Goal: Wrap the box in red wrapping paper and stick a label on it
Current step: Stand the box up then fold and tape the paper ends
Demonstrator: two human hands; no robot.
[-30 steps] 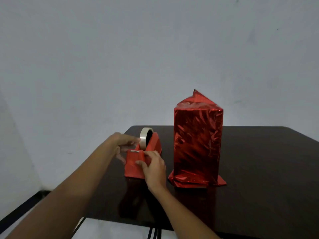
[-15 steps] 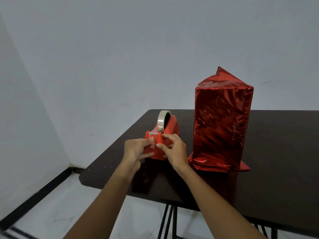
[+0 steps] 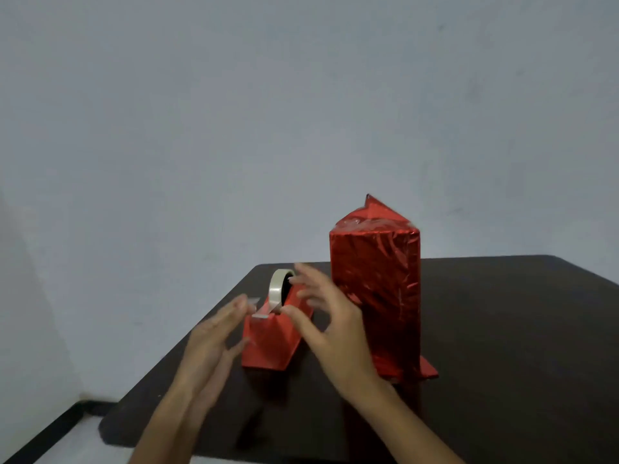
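Observation:
A tall box (image 3: 375,296) wrapped in shiny red paper stands upright on the dark table (image 3: 502,346). A pointed paper flap sticks up at its top and another juts out at its base. Left of the box sits a red tape dispenser (image 3: 271,346) holding a roll of clear tape (image 3: 277,289). My left hand (image 3: 214,336) hovers left of the dispenser with straight fingers. A short strip of tape (image 3: 258,304) reaches from the cutter toward its fingertips. My right hand (image 3: 331,326) is above the dispenser's right side, fingers spread, thumb tip close to the cutter. No label is in view.
The table's left corner (image 3: 107,433) lies close to my left forearm, with pale floor below it. A plain grey wall (image 3: 301,112) stands behind the table. Bare dark tabletop stretches to the right of the box.
Both hands have let go of the dispenser's front and lifted with fingers opened. A strip of tape now stands up from the cutter. The camera has swung back to the right.

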